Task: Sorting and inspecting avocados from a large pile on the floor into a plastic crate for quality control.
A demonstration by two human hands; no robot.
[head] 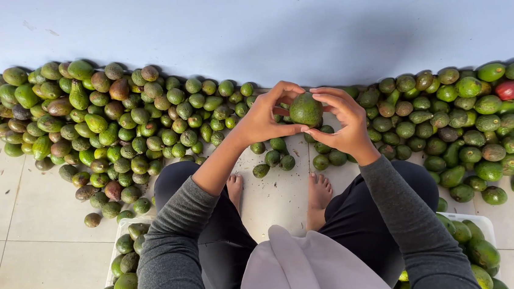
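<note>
Two hands meet over the tiled floor (24, 212), both closed around a single green avocado (305, 109) held up between them. The left hand (265, 116) grips it from one side with thumb and fingers curled onto the skin, and the right hand (343, 119) pinches it from the other side, fingertips (320, 94) bent over the top of the fruit. Grey sleeves cover both forearms, and the person's bare feet (318, 196) rest on the floor below the hands. A long heap of avocados (126, 118) runs along the foot of the pale blue wall (247, 23), filling the floor's far edge from the left side to the right; most are green, some brownish, and one reddish fruit (509, 89) lies near the far right end. A few loose avocados sit on the tiles just under the held one. White crates stand at the near edge beside the person's knees, the left crate (115, 247) and the right crate (483, 221) each holding more avocados.
</note>
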